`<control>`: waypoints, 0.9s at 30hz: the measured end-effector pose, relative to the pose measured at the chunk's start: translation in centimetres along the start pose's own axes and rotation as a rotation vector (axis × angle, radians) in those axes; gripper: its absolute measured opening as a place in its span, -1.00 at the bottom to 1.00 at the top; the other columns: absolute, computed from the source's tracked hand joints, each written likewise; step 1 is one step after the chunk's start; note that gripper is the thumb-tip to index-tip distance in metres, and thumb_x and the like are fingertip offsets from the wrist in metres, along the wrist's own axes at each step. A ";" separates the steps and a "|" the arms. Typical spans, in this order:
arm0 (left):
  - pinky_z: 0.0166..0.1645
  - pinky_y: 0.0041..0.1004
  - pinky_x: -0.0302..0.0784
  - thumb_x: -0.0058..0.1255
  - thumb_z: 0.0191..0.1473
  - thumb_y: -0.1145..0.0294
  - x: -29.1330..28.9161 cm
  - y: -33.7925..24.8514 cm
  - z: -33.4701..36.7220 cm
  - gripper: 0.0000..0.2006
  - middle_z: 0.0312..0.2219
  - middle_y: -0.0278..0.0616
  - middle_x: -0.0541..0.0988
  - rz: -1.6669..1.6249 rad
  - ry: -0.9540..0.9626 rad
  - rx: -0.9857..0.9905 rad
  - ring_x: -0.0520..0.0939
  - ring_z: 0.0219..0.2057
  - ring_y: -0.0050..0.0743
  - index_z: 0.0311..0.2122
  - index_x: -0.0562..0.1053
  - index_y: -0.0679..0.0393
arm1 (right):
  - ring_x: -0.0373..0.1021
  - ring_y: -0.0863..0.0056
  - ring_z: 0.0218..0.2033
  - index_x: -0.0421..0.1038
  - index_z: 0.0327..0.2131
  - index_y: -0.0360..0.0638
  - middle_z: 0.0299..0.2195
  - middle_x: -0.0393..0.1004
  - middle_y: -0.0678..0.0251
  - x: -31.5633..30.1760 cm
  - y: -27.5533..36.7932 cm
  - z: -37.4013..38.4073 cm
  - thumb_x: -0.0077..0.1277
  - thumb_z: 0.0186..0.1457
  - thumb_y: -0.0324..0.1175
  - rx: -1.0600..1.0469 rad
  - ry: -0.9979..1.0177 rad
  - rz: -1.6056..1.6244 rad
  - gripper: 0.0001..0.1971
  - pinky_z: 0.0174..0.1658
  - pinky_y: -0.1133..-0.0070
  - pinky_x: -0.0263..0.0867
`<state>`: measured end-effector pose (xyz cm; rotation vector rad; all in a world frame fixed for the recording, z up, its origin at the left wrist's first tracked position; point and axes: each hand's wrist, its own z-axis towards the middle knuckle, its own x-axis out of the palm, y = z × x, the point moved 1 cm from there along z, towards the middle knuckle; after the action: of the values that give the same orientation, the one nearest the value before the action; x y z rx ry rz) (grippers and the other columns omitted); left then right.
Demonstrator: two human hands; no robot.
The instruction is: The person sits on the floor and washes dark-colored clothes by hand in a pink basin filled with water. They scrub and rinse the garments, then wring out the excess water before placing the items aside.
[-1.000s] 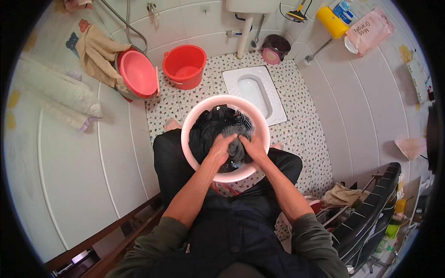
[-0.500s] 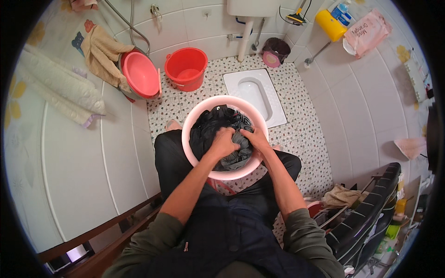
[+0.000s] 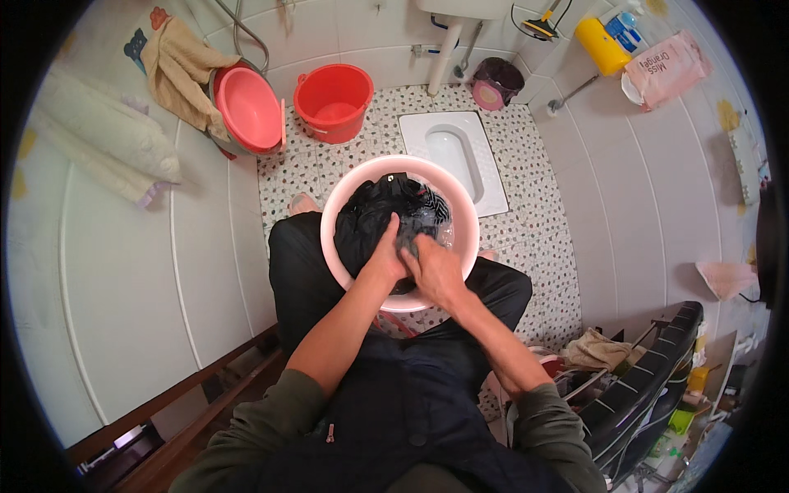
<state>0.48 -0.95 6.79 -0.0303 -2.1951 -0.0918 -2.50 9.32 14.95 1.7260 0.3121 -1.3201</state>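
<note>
Wet dark clothes fill a round pale pink basin between my knees, with some water showing at its right side. A black garment lies on the left of the basin, and a black-and-white striped cloth sits at its far right. My left hand is closed against a dark grey cloth near the middle. My right hand is closed on the same cloth from the right, its fingers curled over it. Both palms and part of the grey cloth are hidden.
A red bucket and a white squat toilet stand beyond the basin. Behind the toilet is a small lined bin. Pink washbasins hang by a tan towel at left. A black padded chair stands at right.
My right hand has moved nearer to me and turned over the grey cloth. My left hand has shifted slightly nearer too. The whole view has tilted a little, moving the basin up.
</note>
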 end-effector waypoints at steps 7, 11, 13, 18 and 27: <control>0.09 -0.20 0.39 -0.05 0.15 0.13 -5.7 1.2 2.8 -0.71 -0.19 -0.12 0.56 -0.133 0.031 -0.149 0.53 -0.13 -0.21 -0.20 0.48 0.14 | 0.44 0.07 -0.55 0.37 -0.51 -0.24 -0.57 0.48 0.01 3.5 -0.5 0.7 -0.17 0.19 -0.14 0.122 -0.017 -0.078 -0.63 -0.45 0.25 0.34; 0.14 -0.05 0.26 -0.37 0.26 0.09 -0.9 1.8 1.5 -0.62 -0.04 -0.16 0.49 0.077 -0.192 -0.016 0.44 0.01 -0.17 -0.03 0.40 0.08 | 0.46 0.02 -0.51 0.45 -0.51 -0.26 -0.53 0.50 -0.05 4.6 -4.3 4.7 -0.24 0.21 -0.12 0.361 -0.117 -0.163 -0.57 -0.39 0.24 0.37; 0.15 -0.04 0.23 -0.40 0.26 0.05 -1.2 1.6 1.7 -0.60 -0.01 -0.18 0.46 0.024 -0.287 -0.033 0.40 0.05 -0.20 0.00 0.38 0.03 | 0.47 0.00 -0.45 0.47 -0.47 -0.26 -0.50 0.51 -0.07 4.6 -5.6 6.0 -0.26 0.22 -0.12 0.444 -0.118 -0.155 -0.57 -0.33 0.23 0.37; 0.18 -0.07 0.18 -0.32 0.22 -0.04 -2.1 1.2 1.8 -0.56 0.03 -0.20 0.43 -0.033 -0.212 -0.045 0.36 0.10 -0.23 0.01 0.38 0.01 | 0.43 -0.03 -0.29 0.45 -0.29 -0.22 -0.38 0.50 -0.08 5.0 -6.8 5.8 -0.20 0.21 -0.17 0.348 -0.122 0.110 -0.68 -0.20 0.21 0.31; 0.15 -0.29 0.28 -0.25 0.20 0.00 -7.9 1.0 4.1 -0.57 -0.07 -0.17 0.51 -0.234 0.471 -0.157 0.46 -0.03 -0.23 -0.03 0.42 0.09 | 0.41 0.07 -0.42 0.39 -0.48 -0.21 -0.49 0.43 0.08 4.9 1.0 0.5 -0.18 0.20 -0.25 0.024 -0.174 0.070 -0.72 -0.34 0.21 0.32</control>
<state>1.87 0.41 -1.91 0.1469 -1.7089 -0.3655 -0.22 6.86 11.21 1.6142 0.1362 -1.4162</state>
